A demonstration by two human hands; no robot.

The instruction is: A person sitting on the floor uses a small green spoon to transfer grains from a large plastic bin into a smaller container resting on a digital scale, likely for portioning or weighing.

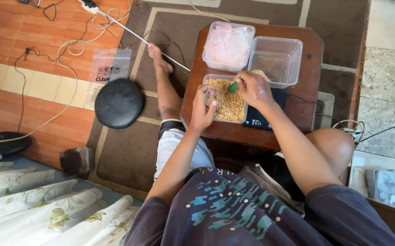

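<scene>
While right hand (253,89) pinches green scoop (233,86), fingers curled shut round handle, left hand (203,108) cups small bag (209,96), half closed. Grain tub (227,101) right under both. Beyond knuckles: empty tub (276,60), tub of bags (228,45). Scale (261,119) below right wrist.

Grain tub (227,107) (on table (302,114)) — two tubs behind it.

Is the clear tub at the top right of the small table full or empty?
Nearly empty. Through the clear tub its bare bottom shows, with only a small heap of grain at the near edge, behind the right hand.
</scene>
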